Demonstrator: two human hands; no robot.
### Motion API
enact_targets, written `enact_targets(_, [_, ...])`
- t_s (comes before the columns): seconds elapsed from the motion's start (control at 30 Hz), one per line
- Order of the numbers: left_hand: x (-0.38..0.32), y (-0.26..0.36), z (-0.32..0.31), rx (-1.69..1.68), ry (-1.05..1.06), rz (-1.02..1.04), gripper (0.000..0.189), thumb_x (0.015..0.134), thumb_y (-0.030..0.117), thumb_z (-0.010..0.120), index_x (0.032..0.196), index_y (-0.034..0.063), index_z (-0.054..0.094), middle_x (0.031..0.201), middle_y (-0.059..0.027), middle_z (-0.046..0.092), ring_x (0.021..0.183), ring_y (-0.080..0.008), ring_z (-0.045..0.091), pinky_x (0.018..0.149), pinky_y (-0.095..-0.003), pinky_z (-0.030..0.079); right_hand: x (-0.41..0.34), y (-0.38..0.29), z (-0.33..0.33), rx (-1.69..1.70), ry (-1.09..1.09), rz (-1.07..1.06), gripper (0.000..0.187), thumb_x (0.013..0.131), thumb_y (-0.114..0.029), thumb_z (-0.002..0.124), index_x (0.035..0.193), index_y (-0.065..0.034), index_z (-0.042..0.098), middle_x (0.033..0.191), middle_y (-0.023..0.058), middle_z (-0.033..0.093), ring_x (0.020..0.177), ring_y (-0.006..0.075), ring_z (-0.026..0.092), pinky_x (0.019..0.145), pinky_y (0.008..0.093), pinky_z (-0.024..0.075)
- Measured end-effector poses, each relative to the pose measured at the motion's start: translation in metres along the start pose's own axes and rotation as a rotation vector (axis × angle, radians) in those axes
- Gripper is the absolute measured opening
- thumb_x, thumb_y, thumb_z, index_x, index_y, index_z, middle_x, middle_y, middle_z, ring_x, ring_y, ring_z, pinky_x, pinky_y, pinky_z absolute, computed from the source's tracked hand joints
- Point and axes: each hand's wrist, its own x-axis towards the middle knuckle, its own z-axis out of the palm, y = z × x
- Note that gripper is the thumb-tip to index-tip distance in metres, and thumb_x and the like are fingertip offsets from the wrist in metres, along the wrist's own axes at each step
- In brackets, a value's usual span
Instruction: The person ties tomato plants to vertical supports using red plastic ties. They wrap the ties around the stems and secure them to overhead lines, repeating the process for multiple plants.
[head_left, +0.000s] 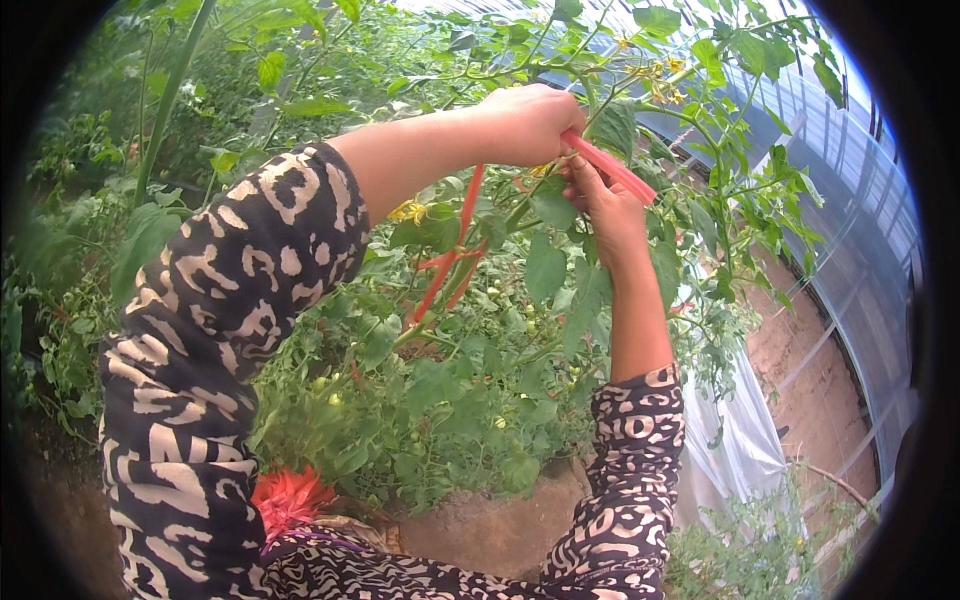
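My left hand (534, 124) is curled shut on a red plastic strip (619, 171), whose free end slants down to the right. Just below it, my right hand (609, 201) has thumb and fingers pinched together at the strip, close to a tomato stem; leaves and fingers partly hide the grip. Another red strip (450, 271) is looped around the green tomato stem (459, 276) lower left of the hands. Its upper end runs up behind my left forearm. Yellow tomato flowers (411, 211) hang near that tie.
A bunch of red strips (291, 496) sits at my waist. Tomato plants (450, 405) with small green fruit crowd the front. To the right are white plastic sheeting (724, 427), bare soil (795, 352) and the greenhouse film wall (862, 225). Flowering branches (667, 75) reach overhead.
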Motion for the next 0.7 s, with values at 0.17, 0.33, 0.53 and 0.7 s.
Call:
enact_targets(0.17, [-0.002, 0.005, 0.001, 0.111, -0.062, -0.079, 0.021, 0.078, 0.027, 0.067, 0.090, 0.0094, 0.068, 0.089, -0.0107, 0.065, 0.092, -0.0279, 0.061, 0.076, -0.0390, 0.049, 0.003, -0.004, 0.001, 0.070, -0.046, -0.060, 0.024, 0.089, -0.027, 0.065, 0.100, -0.0059, 0.064, 0.086, 0.0010, 0.065, 0.069, 0.0074, 0.058, 0.062, 0.0206, 0.0447])
enact_targets(0.33, [-0.001, 0.005, 0.008, -0.008, -0.110, -0.092, 0.018, 0.072, 0.019, 0.065, 0.088, 0.0114, 0.070, 0.084, -0.0113, 0.068, 0.086, -0.0283, 0.066, 0.069, -0.0407, 0.051, 0.002, 0.002, -0.003, 0.066, -0.028, -0.062, 0.022, 0.087, -0.024, 0.068, 0.099, -0.0057, 0.063, 0.085, 0.0001, 0.064, 0.071, 0.0067, 0.058, 0.063, 0.0199, 0.0442])
enact_targets(0.53, [-0.001, 0.003, 0.012, -0.042, -0.016, -0.051, 0.016, 0.075, 0.016, 0.063, 0.087, 0.0096, 0.071, 0.077, -0.0132, 0.066, 0.079, -0.0288, 0.064, 0.068, -0.0402, 0.049, 0.000, -0.001, -0.004, -0.400, 0.048, -0.355, 0.018, 0.083, -0.013, 0.068, 0.095, -0.0022, 0.060, 0.085, 0.0030, 0.063, 0.073, 0.0104, 0.059, 0.064, 0.0254, 0.0456])
enact_targets(0.7, [0.000, 0.005, 0.009, -0.036, 0.001, -0.013, 0.019, 0.077, 0.012, 0.058, 0.092, 0.0118, 0.070, 0.080, -0.0130, 0.066, 0.083, -0.0293, 0.064, 0.069, -0.0400, 0.049, 0.002, -0.006, 0.005, -0.819, 0.259, -0.711, 0.011, 0.084, -0.005, 0.062, 0.093, -0.0011, 0.057, 0.090, 0.0120, 0.060, 0.076, 0.0248, 0.060, 0.067, 0.0345, 0.0471])
